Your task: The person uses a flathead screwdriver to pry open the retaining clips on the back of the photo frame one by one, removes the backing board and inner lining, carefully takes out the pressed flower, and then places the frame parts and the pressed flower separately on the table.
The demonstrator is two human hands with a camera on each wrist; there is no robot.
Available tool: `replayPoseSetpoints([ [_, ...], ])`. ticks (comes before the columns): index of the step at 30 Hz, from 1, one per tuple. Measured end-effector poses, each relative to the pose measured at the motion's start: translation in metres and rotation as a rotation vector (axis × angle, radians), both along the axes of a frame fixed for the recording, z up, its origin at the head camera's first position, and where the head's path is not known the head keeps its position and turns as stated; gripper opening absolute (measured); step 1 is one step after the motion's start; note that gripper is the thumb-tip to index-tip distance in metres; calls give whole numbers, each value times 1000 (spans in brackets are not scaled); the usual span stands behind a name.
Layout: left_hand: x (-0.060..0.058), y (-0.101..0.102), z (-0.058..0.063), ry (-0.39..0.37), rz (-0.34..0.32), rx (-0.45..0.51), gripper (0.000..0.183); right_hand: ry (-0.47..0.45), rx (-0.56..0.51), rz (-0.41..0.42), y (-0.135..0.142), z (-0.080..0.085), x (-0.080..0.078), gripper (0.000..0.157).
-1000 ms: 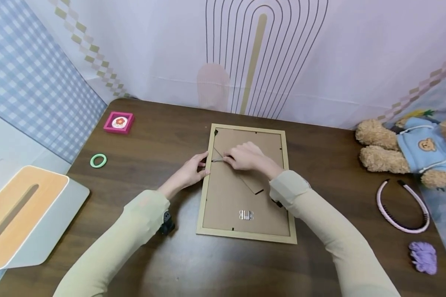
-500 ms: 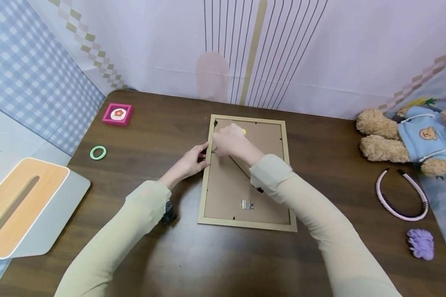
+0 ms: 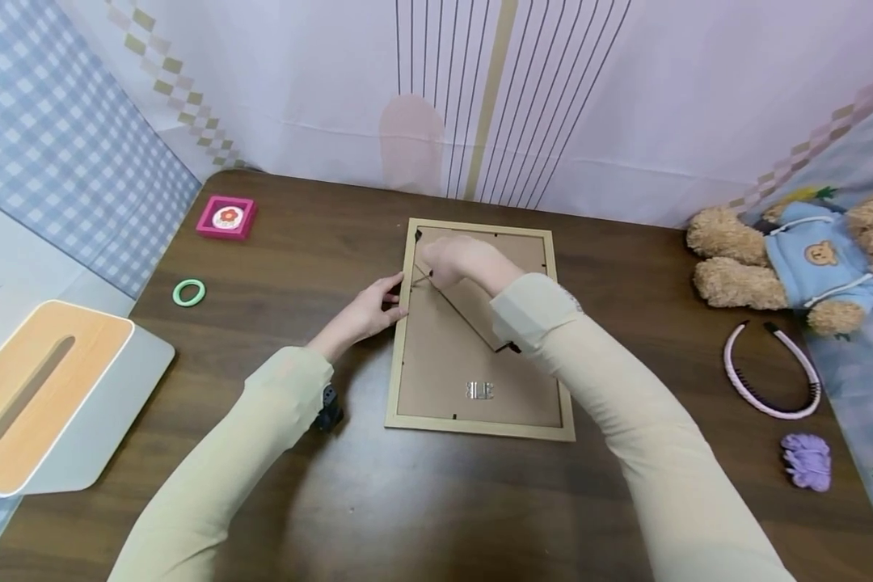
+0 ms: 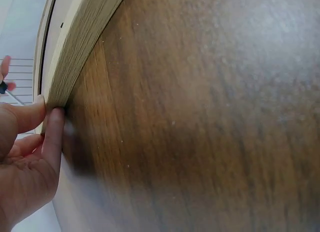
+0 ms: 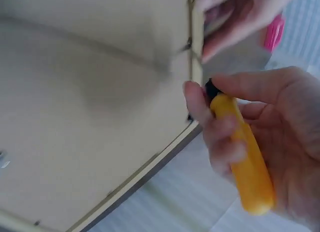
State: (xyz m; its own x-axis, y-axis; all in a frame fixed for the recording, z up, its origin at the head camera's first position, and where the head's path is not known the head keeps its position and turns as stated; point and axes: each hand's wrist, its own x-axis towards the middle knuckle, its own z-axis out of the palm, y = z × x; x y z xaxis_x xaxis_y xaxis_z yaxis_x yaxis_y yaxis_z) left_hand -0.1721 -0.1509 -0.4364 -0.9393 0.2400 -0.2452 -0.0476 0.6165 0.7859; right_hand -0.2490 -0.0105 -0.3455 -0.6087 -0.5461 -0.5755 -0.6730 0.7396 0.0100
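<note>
A picture frame (image 3: pixel 478 434) with a pale wood rim lies face down on the dark table, its brown backing board (image 3: pixel 436 364) upward. My left hand (image 3: pixel 364 314) grips the frame's left side, a finger on the rim and another digit against its outer side in the left wrist view. My right hand (image 3: pixel 461 260) holds a screwdriver (image 5: pixel 248 164) with a yellow handle and black collar. Its thin shaft (image 3: pixel 420 280) points at the left inner edge, overlapping a small black tab (image 5: pixel 188 44) there. A stand flap (image 3: pixel 473 311) lies diagonally on the board, partly hidden by my right hand and sleeve.
A metal hanger (image 3: pixel 479 390) sits low on the board. On the left are a pink box (image 3: pixel 225 217), a green ring (image 3: pixel 188 293) and a tissue box (image 3: pixel 109 404). To the right lie a teddy bear (image 3: pixel 818 255), a headband (image 3: pixel 771 408) and a purple scrunchie (image 3: pixel 807 461).
My right hand has shifted up and left over the board with the screwdriver, its wrist turning. My left hand stays on the frame's side. The head view has tilted slightly.
</note>
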Motion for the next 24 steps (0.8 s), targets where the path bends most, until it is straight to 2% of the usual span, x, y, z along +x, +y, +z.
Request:
replayPoseSetpoints([
  [3,0,-2,-3,-13,9,15,64,-65,-53,-17,13,-1,-7,14],
  [7,-1,-1,-8,-16,13,33,64,-72,-92,0,29,-6,-12,25],
  [11,-2,0,-9,-11,17,37,64,-56,-166,35,43,-16,-15,27],
  [14,-1,0,-8,-10,19,38,64,-17,-233,24,49,-23,-15,28],
  [19,0,1,-6,-9,16,39,64,75,-364,-120,56,-30,-14,29],
  [24,1,-1,-5,9,11,32,63,113,-450,-240,52,-34,-13,27],
])
